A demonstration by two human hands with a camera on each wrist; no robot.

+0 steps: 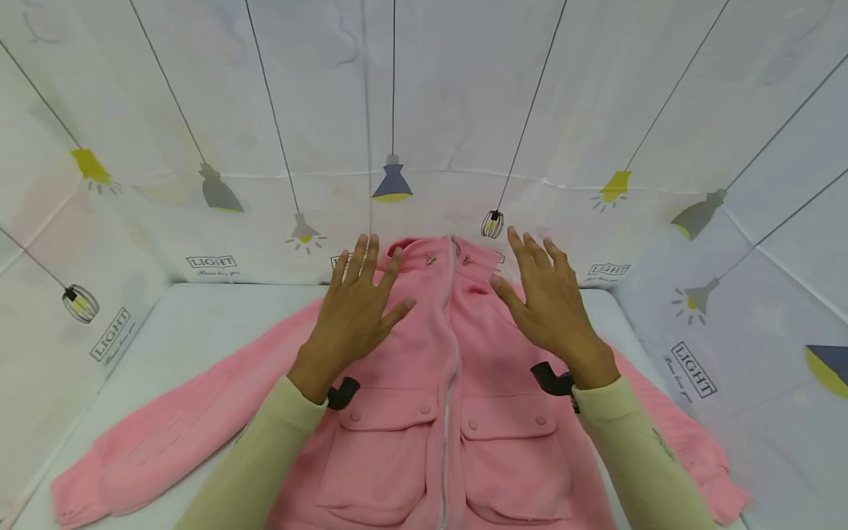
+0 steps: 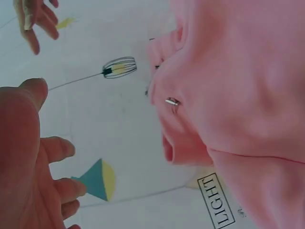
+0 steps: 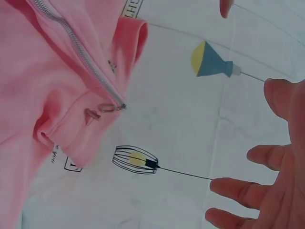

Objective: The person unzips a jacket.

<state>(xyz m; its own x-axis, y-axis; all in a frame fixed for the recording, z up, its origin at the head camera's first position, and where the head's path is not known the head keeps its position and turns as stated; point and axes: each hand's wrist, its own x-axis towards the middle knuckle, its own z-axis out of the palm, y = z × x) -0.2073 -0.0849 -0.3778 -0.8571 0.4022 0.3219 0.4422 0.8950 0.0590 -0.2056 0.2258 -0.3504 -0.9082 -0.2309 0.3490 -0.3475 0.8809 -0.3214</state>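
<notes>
A pink zip-up jacket point(image 1: 391, 353) lies spread front up, its collar toward the back wall and its sleeves out to both sides. The zipper point(image 3: 81, 47) runs up to the collar, with its pull at the top. My left hand point(image 1: 354, 309) hovers over the jacket's left chest, fingers spread and holding nothing. Over the right chest, my right hand point(image 1: 546, 302) is held up likewise, fingers apart. In the left wrist view the left hand point(image 2: 28, 162) is apart from the cloth. The right hand point(image 3: 267, 167) also shows apart from it in the right wrist view.
The jacket lies on a white table point(image 1: 212, 309). White cloth walls point(image 1: 318, 88) printed with hanging lamps stand behind it and at both sides. Two flap pockets point(image 1: 387, 449) are on the jacket's lower front. A black wrist mount point(image 1: 551, 379) sits near the right cuff.
</notes>
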